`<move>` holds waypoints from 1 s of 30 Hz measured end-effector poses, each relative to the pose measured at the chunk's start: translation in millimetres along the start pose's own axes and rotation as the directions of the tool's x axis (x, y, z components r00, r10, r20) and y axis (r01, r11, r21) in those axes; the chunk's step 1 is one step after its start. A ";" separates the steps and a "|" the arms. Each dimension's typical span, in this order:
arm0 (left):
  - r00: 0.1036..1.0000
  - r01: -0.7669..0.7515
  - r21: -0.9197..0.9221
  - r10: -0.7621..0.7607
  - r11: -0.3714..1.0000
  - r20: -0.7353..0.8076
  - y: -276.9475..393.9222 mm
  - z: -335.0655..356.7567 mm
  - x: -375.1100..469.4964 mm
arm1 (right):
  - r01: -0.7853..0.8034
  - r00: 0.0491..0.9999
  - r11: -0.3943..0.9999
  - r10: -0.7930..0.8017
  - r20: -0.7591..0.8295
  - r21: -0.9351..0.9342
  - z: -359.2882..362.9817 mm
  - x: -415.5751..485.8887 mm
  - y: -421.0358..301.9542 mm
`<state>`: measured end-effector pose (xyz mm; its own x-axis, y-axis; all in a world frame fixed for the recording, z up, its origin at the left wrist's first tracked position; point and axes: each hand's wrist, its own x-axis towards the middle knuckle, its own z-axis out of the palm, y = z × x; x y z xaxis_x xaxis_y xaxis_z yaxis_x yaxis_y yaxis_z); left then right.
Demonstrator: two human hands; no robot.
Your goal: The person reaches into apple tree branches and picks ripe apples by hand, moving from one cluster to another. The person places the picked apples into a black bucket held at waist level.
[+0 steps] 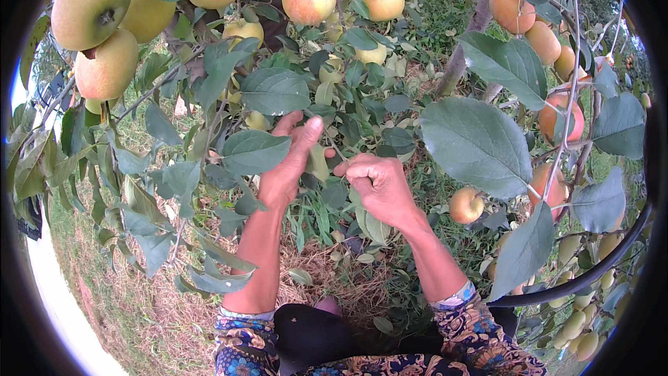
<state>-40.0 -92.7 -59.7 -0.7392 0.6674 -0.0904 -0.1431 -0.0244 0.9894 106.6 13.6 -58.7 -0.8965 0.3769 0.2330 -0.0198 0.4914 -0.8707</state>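
Observation:
My right hand (382,186) is closed, its thumb and forefinger pinching a thin leafy twig (338,150) at the centre of the head view. Pale undersides of leaves (371,222) hang just below that grip. To the left, my left hand (292,159) reaches up among the foliage with its thumb raised. A broad green apple leaf (257,152) overlaps it, and its other fingers are largely hidden, so any hold there cannot be made out. Close above it is a small yellowish apple (257,120), partly covered by leaves.
Yellow-red apples (309,4) crowd the branches overhead, with more apples (561,117) at right. Large leaves (475,146) hang near the camera. A dark curved tube or strap (574,279) crosses the lower right. Below are dry grass (177,318) and a slender trunk (464,52) stands behind.

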 end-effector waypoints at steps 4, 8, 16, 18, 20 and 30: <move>0.955 -0.271 0.105 0.253 0.957 0.155 -42.0 14.0 -1.7 | -0.027 0.996 0.978 0.045 0.081 -0.205 -1.9 2.6 -0.4; 0.998 -0.028 -0.112 0.021 0.993 -0.063 -56.7 1.3 11.8 | 0.057 0.998 0.996 -0.055 0.040 -0.062 -2.2 1.2 6.2; 0.992 0.066 -0.743 -0.126 0.666 -0.024 -35.5 24.6 28.6 | 0.081 0.996 0.989 -0.077 0.042 -0.123 3.1 0.0 0.9; 0.993 0.087 -0.826 -0.119 0.556 0.024 -55.4 21.8 50.2 | 0.079 0.997 0.989 -0.075 0.035 -0.127 3.9 -1.2 2.7; 0.993 0.115 -0.960 -0.057 0.256 0.104 -76.9 2.9 68.4 | 0.089 0.996 0.995 -0.088 0.028 -0.039 10.5 0.6 -0.6; 0.835 -0.302 0.237 0.377 0.923 -0.401 -98.4 47.7 76.5 | -0.165 0.985 0.981 0.169 -0.026 0.104 -23.9 12.5 27.1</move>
<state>-51.1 -3.8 -158.5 -0.9352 0.2493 0.2515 0.2474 -0.0480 0.9677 105.4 50.4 -69.0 -0.8751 0.4746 0.0942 0.0827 0.3385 -0.9373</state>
